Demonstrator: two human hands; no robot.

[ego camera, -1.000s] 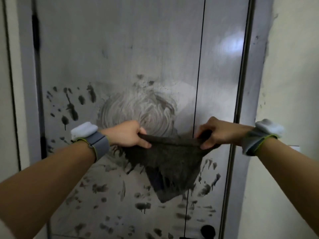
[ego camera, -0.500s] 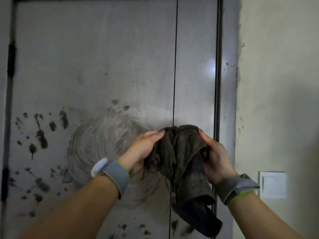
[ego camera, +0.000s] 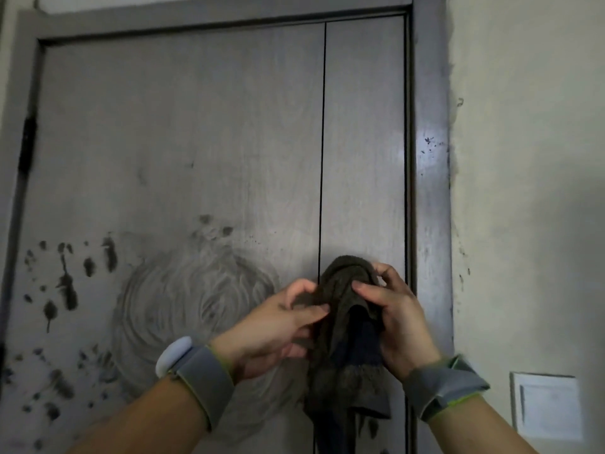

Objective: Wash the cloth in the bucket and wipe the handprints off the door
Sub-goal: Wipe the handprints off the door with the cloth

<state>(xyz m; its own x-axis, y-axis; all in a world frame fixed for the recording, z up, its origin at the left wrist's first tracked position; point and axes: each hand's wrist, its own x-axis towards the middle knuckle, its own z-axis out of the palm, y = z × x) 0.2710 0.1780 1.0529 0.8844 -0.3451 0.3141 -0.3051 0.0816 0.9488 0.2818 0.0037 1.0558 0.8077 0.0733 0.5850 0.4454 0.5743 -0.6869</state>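
Since a moment ago my head has tilted up, so the top of the door frame (ego camera: 229, 14) is now visible, and the cloth (ego camera: 347, 362) that I held stretched wide between my hands is now gathered into a bunch between them. My hands have come close together in front of the right part of the door (ego camera: 196, 142).

My left hand (ego camera: 275, 326) has its fingers curled, and the fingertips pinch the left side of the cloth. My right hand (ego camera: 396, 319) grips the right side, with the thumb on the front of the cloth and the other fingers bent over its top. The cloth is dark and looks dirty; its lower end hangs down below my hands, in front of the thin vertical line on the door.

On the left part of the door there are dark handprints (ego camera: 65, 283) and many small dark spots below them. Between them and my hands there is a round smeared patch (ego camera: 193, 309) with circle marks.

I wear a grey band on each wrist; the left band (ego camera: 199, 378) carries a white piece. On the wall (ego camera: 523, 158) at the right, near my right wrist, there is a white switch plate (ego camera: 546, 407).
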